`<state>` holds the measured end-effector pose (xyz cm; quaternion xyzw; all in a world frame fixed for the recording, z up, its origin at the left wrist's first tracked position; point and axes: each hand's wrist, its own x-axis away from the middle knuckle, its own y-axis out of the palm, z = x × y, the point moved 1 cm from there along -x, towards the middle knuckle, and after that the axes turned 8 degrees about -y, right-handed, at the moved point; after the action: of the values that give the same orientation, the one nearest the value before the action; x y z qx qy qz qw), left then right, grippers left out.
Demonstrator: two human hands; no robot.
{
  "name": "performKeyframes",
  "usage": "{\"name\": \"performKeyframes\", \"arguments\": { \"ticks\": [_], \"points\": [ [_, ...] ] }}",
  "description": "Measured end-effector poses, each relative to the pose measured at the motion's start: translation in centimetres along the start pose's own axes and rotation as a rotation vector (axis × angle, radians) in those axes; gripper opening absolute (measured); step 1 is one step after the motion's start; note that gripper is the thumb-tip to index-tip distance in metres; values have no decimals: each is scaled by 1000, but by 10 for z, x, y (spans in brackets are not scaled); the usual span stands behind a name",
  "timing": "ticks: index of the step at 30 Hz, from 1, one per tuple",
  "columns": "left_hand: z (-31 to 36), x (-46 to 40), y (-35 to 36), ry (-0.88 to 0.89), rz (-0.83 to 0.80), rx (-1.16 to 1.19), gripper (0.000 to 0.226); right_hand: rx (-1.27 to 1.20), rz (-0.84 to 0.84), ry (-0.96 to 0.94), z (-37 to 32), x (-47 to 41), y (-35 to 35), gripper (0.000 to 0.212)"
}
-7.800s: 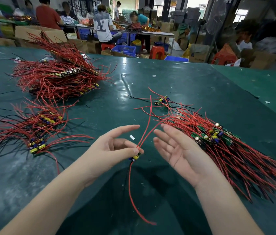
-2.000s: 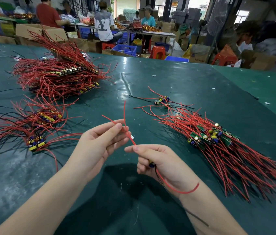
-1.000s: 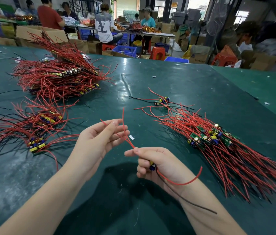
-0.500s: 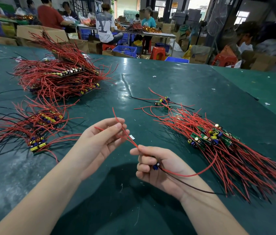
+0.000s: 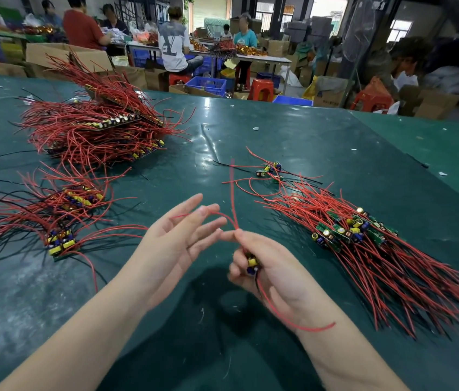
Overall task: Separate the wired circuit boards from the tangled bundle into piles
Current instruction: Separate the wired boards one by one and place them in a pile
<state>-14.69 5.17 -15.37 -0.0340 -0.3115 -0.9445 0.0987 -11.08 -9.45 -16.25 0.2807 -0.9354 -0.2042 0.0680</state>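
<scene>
My right hand (image 5: 267,266) grips a small circuit board (image 5: 251,263) with yellow and blue parts; its red wires stick up past my fingertips and trail down over my wrist. My left hand (image 5: 177,244) is beside it with straight, spread fingers, one red wire (image 5: 222,217) lying across the fingertips. To the right lies a bundle of boards with red wires (image 5: 363,241). At the left sits a smaller pile of wired boards (image 5: 61,218). A large heap of red-wired boards (image 5: 101,128) is at the far left.
A few loose wired boards (image 5: 269,170) lie beyond my hands on the green table (image 5: 279,131). Past the table's far edge are cardboard boxes, blue crates, red stools and several people at other tables.
My left hand has opened, its fingers spreading off the red wire. My right hand has turned, so the board's yellow and blue parts show, and the wires now stand upright.
</scene>
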Motion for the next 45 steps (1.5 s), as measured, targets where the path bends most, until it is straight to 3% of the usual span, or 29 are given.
{"name": "performKeyframes", "arguments": {
  "ticks": [3, 7, 14, 19, 22, 28, 36, 42, 45],
  "points": [
    [-9, 3, 5, -90, 19, -90, 67, 167, 134, -217, -1, -3, -7, 22],
    [-12, 8, 6, -197, -12, -267, 38, 279, 186, -344, -2, -1, -6, 21],
    [-18, 19, 13, -531, -293, -278, 39, 234, 128, -306, -5, 4, 2, 30],
    [-19, 17, 14, -555, -242, -235, 27, 248, 121, -293, -8, 5, 0, 27],
    [-18, 14, 11, -481, -164, -324, 25, 276, 134, -302, -9, 4, -2, 11],
    [-18, 8, 4, -282, -84, -529, 26, 362, 117, -240, -14, 7, -9, 20],
    [-19, 6, 0, -9, -20, -870, 27, 30, 181, -115, -16, 6, -13, 22],
    [-21, 10, 2, 416, 71, -1283, 19, 113, 206, -122, -15, 7, -9, 18],
    [-20, 10, 2, 486, 94, -1314, 18, 92, 250, -139, -13, 7, -8, 18]
  ]
}}
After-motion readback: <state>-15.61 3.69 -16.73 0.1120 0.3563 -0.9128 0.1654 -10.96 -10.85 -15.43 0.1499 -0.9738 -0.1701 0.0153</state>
